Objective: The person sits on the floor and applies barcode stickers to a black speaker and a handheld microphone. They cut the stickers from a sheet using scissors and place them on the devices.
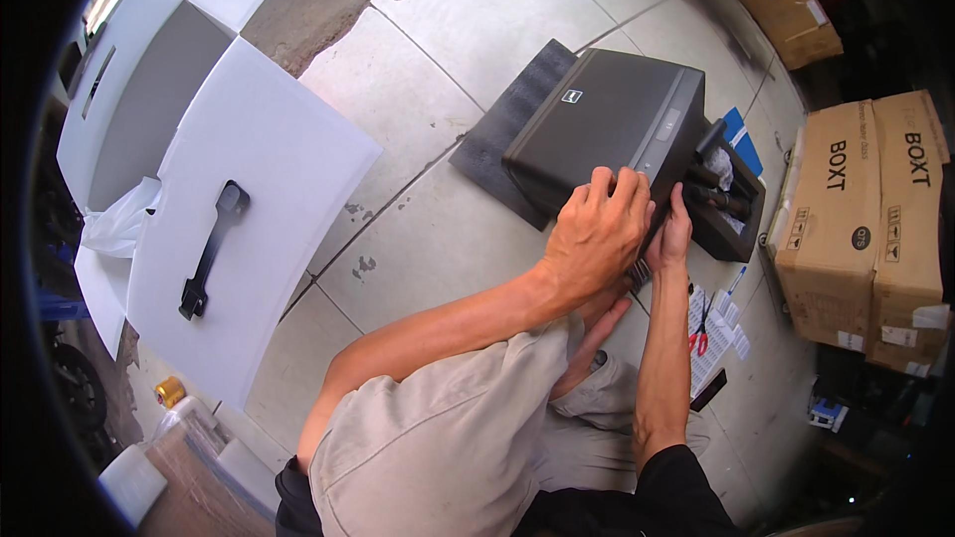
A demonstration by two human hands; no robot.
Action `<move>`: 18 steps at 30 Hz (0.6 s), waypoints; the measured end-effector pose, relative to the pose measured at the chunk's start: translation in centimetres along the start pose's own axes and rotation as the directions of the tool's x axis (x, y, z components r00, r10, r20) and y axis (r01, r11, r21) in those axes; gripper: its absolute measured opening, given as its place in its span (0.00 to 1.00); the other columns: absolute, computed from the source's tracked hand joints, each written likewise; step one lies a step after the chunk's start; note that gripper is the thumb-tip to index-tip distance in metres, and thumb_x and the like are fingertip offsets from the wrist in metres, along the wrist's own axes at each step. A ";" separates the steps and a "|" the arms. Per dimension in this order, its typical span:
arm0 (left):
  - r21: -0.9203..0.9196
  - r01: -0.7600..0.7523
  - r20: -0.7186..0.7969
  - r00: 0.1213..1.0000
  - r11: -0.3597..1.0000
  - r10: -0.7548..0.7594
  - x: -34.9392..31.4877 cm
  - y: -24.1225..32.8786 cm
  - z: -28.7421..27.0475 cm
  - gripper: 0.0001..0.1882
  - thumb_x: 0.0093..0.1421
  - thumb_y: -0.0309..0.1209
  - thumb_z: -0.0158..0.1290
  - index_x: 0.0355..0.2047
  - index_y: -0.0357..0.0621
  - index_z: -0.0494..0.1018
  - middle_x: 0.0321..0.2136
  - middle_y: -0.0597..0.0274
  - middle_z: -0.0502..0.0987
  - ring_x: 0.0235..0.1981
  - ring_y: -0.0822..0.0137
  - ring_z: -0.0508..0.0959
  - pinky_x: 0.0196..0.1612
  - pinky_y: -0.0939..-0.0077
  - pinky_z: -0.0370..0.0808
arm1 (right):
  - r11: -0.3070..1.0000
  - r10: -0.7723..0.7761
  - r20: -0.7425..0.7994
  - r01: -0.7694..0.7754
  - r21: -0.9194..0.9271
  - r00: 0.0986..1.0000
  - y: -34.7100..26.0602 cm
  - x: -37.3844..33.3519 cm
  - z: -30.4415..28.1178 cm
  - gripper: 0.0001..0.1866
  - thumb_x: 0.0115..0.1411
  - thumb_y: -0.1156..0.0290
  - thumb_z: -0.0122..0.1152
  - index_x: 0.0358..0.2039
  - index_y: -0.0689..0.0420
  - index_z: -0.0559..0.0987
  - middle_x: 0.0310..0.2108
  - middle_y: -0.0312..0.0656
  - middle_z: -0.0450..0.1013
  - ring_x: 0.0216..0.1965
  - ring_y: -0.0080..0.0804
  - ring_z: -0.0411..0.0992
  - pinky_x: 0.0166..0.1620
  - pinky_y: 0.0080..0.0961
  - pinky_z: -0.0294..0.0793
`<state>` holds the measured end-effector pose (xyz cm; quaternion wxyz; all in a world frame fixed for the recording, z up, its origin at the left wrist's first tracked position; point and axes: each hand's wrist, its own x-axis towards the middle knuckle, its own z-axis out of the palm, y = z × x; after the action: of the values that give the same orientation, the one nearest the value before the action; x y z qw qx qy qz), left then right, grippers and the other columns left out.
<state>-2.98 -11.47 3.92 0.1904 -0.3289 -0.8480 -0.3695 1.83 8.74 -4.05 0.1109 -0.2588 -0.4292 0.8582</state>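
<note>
A: What are the two hands doing there?

B: The left hand [595,239] is bending its fingers over the near corner of a dark grey box [597,119], and the right hand [670,236] is resting just beside it, pointing its fingers up along the box's side

A: Are they clamping onto anything?

B: The left fingers are bunching close together, but their tips are partly hiding, so I can't tell whether they are pinching something; the right palm is facing in, and I can't tell its closure either

A: Where is the box sitting?

B: It is spreading ahead and to the left from the grip, with a black foam sheet [497,134] showing along its far left edge

A: And around the grip?

B: Just to the right, a black tray [731,244] is holding dark cylindrical parts; nearer the person, red-handled scissors [699,342] are lying on a printed sheet [706,366]; well off to the left, a black bracket [212,249] is lying on the flap of a white carton [249,129], while brown cardboard packaging [821,194] is standing farther right
</note>
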 end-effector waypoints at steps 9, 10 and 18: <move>0.012 -0.013 0.031 0.999 1.000 0.012 -0.1 0.3 -0.1 0.15 0.62 0.33 0.56 0.45 0.38 0.74 0.36 0.61 0.71 0.35 0.62 0.72 0.33 0.72 0.75 | 0.999 -0.033 0.013 0.033 -0.005 0.999 0.2 0.1 -0.4 0.22 0.75 0.55 0.44 0.58 0.58 0.72 0.51 0.40 0.75 0.52 0.32 0.74 0.58 0.32 0.71; 0.014 -0.013 0.037 0.999 1.000 0.012 -0.1 0.3 -0.1 0.15 0.62 0.33 0.56 0.45 0.38 0.74 0.37 0.61 0.71 0.36 0.62 0.72 0.34 0.72 0.75 | 1.000 -0.026 0.020 0.026 0.002 0.999 0.2 0.1 -0.4 0.22 0.75 0.55 0.44 0.58 0.58 0.72 0.51 0.40 0.75 0.52 0.32 0.74 0.58 0.32 0.71; -0.008 -0.003 0.034 0.999 1.000 0.004 -0.1 -0.1 -0.1 0.15 0.62 0.33 0.55 0.45 0.37 0.74 0.36 0.60 0.72 0.37 0.61 0.73 0.36 0.73 0.76 | 1.000 -0.024 0.008 0.024 -0.004 1.000 0.1 0.1 -0.2 0.22 0.75 0.55 0.44 0.57 0.58 0.72 0.50 0.40 0.76 0.51 0.31 0.74 0.57 0.31 0.72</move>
<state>-2.96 -11.59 3.86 0.1753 -0.3374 -0.8490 -0.3669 1.89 8.84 -4.27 0.1189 -0.2504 -0.4346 0.8569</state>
